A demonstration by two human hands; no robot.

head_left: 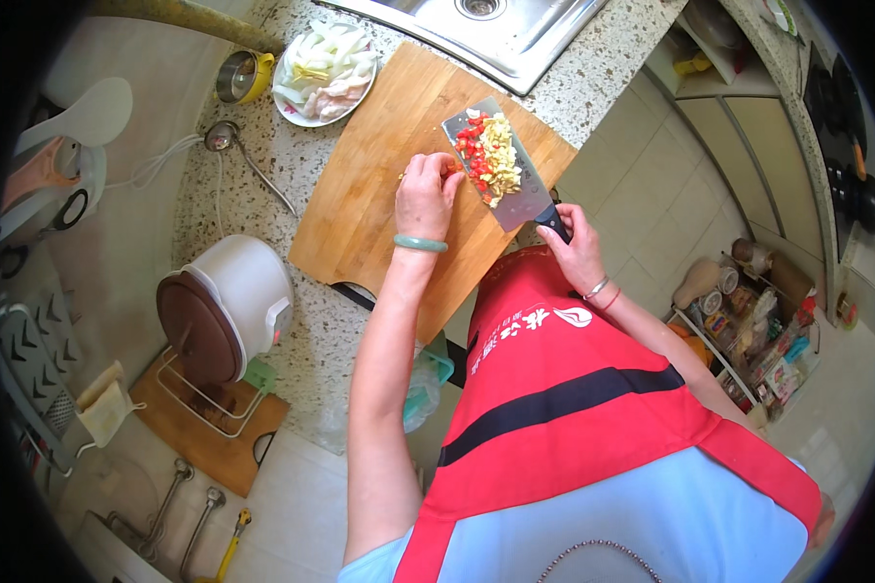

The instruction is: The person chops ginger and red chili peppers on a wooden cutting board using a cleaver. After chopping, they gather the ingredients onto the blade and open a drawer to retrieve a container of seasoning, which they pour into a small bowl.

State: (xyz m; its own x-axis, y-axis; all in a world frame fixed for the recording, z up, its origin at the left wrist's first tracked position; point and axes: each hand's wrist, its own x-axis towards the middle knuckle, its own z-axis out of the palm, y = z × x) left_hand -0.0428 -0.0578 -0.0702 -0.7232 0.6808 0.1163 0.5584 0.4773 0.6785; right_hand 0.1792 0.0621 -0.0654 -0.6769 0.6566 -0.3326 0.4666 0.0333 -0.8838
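Observation:
In my right hand [576,251] is the black handle of a cleaver [525,206], its broad blade held flat over the right part of the wooden cutting board [360,209]. Chopped red pepper [471,146] and minced pale yellow garlic or ginger [499,160] lie heaped on the blade. My left hand [426,197], with a green bangle at its wrist, is just left of the blade. Its fingers are bent together, with a bit of red at the tips next to the pepper. Whether the fingers touch the blade is hard to see.
A plate [326,122] of sliced pale vegetables and pinkish meat stands beyond the board, beside a yellow-handled cup [258,87] and a ladle [262,175]. A steel sink [535,49] is at the far edge. Left of the board stands a white rice cooker [248,282] with a brown lid.

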